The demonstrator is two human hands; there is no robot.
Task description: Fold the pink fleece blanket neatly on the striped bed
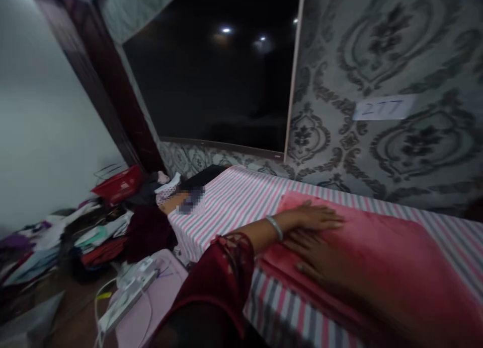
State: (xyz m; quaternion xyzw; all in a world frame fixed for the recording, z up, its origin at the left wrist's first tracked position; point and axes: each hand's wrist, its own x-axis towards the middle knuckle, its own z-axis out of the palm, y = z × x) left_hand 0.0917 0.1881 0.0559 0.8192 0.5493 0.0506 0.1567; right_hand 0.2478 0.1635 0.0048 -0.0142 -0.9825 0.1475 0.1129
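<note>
A folded red-pink cloth point(385, 232) lies on a striped cover point(241, 197) of pink, grey and white. My left hand point(317, 218), below a maroon sleeve and a silvery bracelet point(274, 228), rests flat on the folded cloth with its fingers stretched out. Just nearer to me, my right hand point(320, 255) lies palm down on the same cloth, fingers spread and pointing left. Neither hand grips anything. The right forearm is blurred and dim at the lower right.
A large dark television point(219, 71) hangs on the patterned wall, beside a paper label point(385, 108) reading 277. Left of the striped cover are a pink stool point(166, 292) with a white power strip point(128, 300), heaped clothes point(41, 247) and a red basket point(121, 184).
</note>
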